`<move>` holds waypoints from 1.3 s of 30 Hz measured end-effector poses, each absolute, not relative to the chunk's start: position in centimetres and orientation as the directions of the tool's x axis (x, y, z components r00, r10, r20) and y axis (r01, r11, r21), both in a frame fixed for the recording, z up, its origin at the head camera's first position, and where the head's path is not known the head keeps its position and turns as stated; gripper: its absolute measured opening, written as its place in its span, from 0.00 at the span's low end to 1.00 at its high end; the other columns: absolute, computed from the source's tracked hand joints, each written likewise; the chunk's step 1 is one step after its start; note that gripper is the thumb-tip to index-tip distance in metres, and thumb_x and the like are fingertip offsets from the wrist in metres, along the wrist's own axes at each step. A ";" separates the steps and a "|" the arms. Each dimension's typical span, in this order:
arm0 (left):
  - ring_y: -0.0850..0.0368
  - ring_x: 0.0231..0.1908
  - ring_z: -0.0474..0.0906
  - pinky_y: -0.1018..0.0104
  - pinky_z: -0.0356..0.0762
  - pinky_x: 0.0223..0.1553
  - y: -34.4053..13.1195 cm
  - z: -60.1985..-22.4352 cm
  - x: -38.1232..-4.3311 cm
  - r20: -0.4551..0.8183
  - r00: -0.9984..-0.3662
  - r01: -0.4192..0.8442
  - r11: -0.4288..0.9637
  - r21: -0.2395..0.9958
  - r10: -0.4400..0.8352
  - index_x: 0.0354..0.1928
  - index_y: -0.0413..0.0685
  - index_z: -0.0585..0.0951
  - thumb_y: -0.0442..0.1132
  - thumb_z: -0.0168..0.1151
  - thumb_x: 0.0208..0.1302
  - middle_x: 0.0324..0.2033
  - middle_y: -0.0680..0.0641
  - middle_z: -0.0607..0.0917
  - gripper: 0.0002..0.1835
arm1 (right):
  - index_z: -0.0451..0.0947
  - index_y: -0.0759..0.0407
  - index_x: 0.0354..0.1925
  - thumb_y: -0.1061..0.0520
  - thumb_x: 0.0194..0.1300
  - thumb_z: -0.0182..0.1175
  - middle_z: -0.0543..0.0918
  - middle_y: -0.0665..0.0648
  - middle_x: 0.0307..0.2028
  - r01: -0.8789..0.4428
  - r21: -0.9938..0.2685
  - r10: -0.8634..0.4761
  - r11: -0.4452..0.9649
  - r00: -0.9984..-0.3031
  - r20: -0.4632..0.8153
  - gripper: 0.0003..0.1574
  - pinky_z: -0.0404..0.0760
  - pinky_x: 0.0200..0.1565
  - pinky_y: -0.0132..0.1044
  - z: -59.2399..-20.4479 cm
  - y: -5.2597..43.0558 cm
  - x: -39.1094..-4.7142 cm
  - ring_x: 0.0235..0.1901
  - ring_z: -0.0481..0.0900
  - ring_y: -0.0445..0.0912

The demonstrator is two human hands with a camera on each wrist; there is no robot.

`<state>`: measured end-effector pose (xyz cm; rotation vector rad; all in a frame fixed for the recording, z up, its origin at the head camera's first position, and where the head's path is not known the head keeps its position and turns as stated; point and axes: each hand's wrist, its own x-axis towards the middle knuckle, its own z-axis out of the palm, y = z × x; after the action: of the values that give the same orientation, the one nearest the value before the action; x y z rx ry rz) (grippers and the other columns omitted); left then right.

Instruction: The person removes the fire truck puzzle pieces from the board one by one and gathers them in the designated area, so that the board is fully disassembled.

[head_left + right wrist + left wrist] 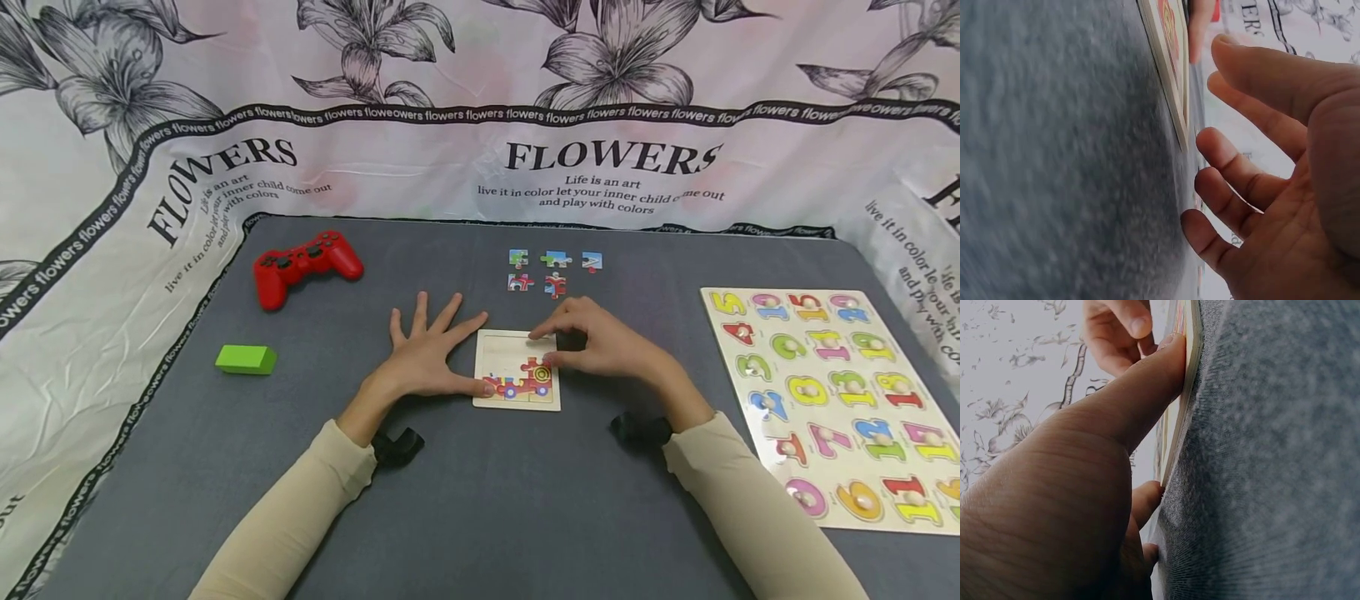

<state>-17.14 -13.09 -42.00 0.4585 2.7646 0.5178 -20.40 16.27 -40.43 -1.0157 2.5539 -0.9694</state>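
Note:
A small square wooden puzzle board (497, 343) lies on the table in the head view. Joined pieces forming a red vehicle picture (534, 382) fill its lower part, while bare wood shows above. My left hand (427, 360) is spread at the board's left side, its thumb pressing the lower left rim. In the left wrist view the straight thumb (1154, 378) rests on the board's edge. Over the board's right side is my right hand (609, 343), fingers bent loosely. The right wrist view shows its thumb and fingertips (1216, 147) apart, nothing between them.
Several loose jigsaw pieces (556, 259) lie in two rows beyond the board. To the left are a red game controller (306, 265) and a green block (246, 359). A large number puzzle board (765, 392) is at the right, near my right sleeve (757, 508).

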 end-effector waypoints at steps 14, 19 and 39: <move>0.33 0.79 0.18 0.23 0.17 0.68 -13.2 -41.8 -17.1 -0.214 -0.909 0.255 0.885 0.391 0.357 0.80 0.76 0.54 0.76 0.68 0.47 0.83 0.52 0.38 0.58 | 0.88 0.47 0.51 0.58 0.57 0.74 0.80 0.50 0.38 -0.598 -0.585 -0.739 0.548 -0.673 -0.005 0.22 0.67 0.45 0.40 -40.1 15.3 -19.5 0.41 0.70 0.46; 0.33 0.79 0.18 0.23 0.17 0.68 -13.1 -41.8 -17.1 -0.214 -0.911 0.252 0.888 0.386 0.352 0.80 0.76 0.54 0.77 0.68 0.47 0.83 0.52 0.39 0.58 | 0.88 0.47 0.51 0.57 0.55 0.76 0.80 0.50 0.39 -0.603 -0.582 -0.743 0.545 -0.669 -0.002 0.23 0.65 0.45 0.41 -40.1 15.4 -19.3 0.41 0.69 0.47; 0.34 0.79 0.17 0.24 0.17 0.69 -12.9 -41.9 -17.0 -0.221 -0.910 0.244 0.885 0.397 0.350 0.80 0.76 0.54 0.76 0.69 0.47 0.83 0.52 0.39 0.58 | 0.84 0.46 0.50 0.59 0.55 0.76 0.80 0.48 0.41 -0.569 -0.622 -0.748 0.538 -0.663 -0.040 0.24 0.66 0.50 0.45 -39.9 15.4 -19.0 0.45 0.71 0.46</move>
<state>-16.96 -12.93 -41.85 0.4462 2.7660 0.5282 -19.00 15.40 -39.87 -1.0941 2.4777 -0.8398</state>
